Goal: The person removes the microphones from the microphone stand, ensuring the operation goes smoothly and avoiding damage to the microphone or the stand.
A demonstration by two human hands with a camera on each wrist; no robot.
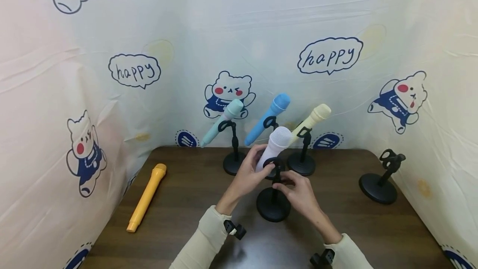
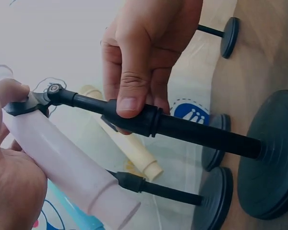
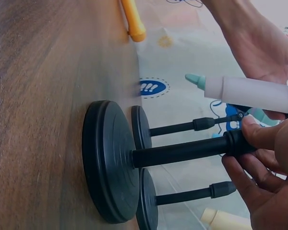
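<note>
Microphone [image 1: 280, 138], white, lies at the clip [image 2: 26, 106] of the black stand [image 1: 274, 210], fingers of my left hand [image 1: 248, 169] curled round it; my right hand [image 1: 301, 193] pinches the stand's collar [image 2: 146, 123]; it should handle light, stiff and slightly slick, so I'd grip mid-body.

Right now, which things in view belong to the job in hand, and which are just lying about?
Apparently part of the job:
white microphone, held by the left hand
black stand, pinched by the right hand

Not being handled:
orange microphone, lying on the table
empty stand, at the right
mint microphone, blue microphone and yellow microphone, all mounted
</note>
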